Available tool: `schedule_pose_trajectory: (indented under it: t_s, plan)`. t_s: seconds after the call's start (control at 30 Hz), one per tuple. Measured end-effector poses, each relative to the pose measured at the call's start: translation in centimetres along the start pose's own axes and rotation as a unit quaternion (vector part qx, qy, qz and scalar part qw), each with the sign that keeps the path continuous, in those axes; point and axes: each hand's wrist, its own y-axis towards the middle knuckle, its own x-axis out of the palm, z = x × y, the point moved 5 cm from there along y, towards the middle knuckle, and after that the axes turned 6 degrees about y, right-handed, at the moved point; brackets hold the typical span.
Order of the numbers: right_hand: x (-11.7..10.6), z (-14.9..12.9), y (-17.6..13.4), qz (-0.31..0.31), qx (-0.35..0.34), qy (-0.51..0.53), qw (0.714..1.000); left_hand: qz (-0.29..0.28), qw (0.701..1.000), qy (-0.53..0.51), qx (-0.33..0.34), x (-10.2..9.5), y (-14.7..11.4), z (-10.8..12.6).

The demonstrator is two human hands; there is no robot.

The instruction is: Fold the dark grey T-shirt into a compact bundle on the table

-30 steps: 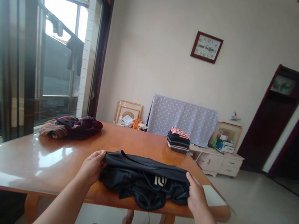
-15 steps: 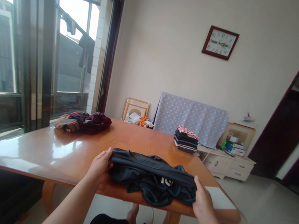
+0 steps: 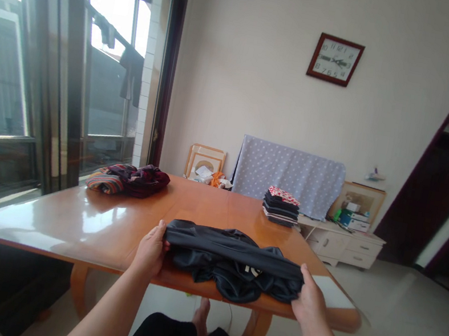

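Observation:
A black garment [image 3: 230, 259] with a pale printed mark lies bunched at the near edge of the wooden table [image 3: 196, 203]. Its upper part is pulled into a straight band between my two hands, while loose folds hang below. My left hand [image 3: 152, 249] grips the left end of that band, thumb on top. At the opposite end, my right hand [image 3: 308, 296] pinches the cloth. Most of the fingers of both hands are hidden behind or under the fabric. I cannot make out which kind of garment it is.
Toward the back right of the table stands a stack of folded clothes [image 3: 281, 207], a red-and-white one on top. A crumpled heap of clothes [image 3: 131, 179] lies at the back left, near the window. A white sheet [image 3: 333, 293] rests by the right corner.
My right hand has moved slightly right, drawing the band of black cloth longer and tighter. My left hand keeps its hold at nearly the same spot.

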Motion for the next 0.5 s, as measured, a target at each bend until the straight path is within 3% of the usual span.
schedule_pose_trajectory:
  t_s: [0.3,0.5]
  plan:
    - [0.6,-0.2,-0.3,-0.002,-0.064,-0.038,0.997,-0.007,0.992,0.106,0.074,0.6,-1.6,0.9]
    - [4.5,-0.4,-3.4,-0.194,-0.059,-0.213,0.956,-0.049,0.983,0.153,0.088,2.6,-2.6,3.0]
